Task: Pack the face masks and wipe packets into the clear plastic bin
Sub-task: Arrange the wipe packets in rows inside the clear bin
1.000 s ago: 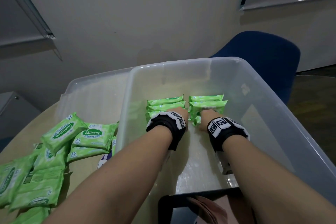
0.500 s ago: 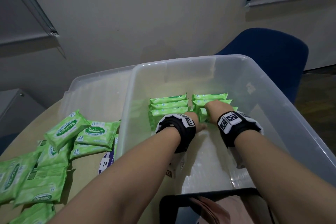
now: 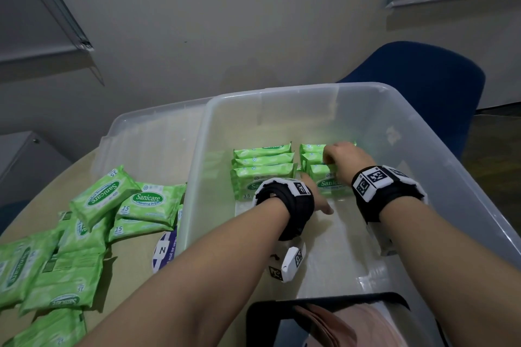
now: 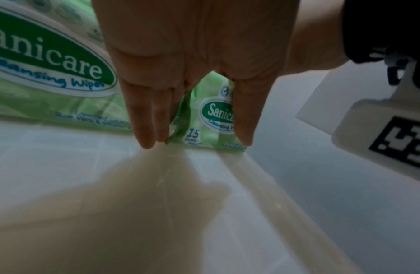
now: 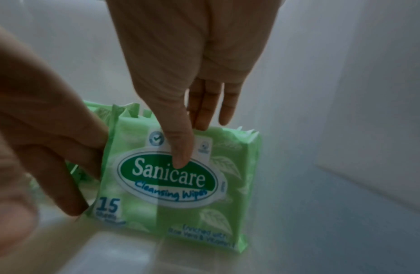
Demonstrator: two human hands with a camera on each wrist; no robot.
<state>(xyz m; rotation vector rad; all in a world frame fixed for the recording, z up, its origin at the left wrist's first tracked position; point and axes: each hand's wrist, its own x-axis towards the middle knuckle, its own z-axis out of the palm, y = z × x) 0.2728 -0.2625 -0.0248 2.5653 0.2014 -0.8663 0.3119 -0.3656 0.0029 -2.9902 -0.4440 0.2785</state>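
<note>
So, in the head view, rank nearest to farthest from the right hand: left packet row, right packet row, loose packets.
1. right packet row, gripped by the right hand
2. left packet row, beside it
3. loose packets, on the table, left

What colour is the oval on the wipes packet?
The oval is dark green; right wrist view shows it best.

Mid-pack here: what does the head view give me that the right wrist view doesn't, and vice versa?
Head only: the loose wipe packets on the table and the blue chair. Right wrist only: the right hand's thumb on the front packet's label, fingers past its top edge. Both: the right row standing on edge in the clear bin, left hand beside it.
</note>
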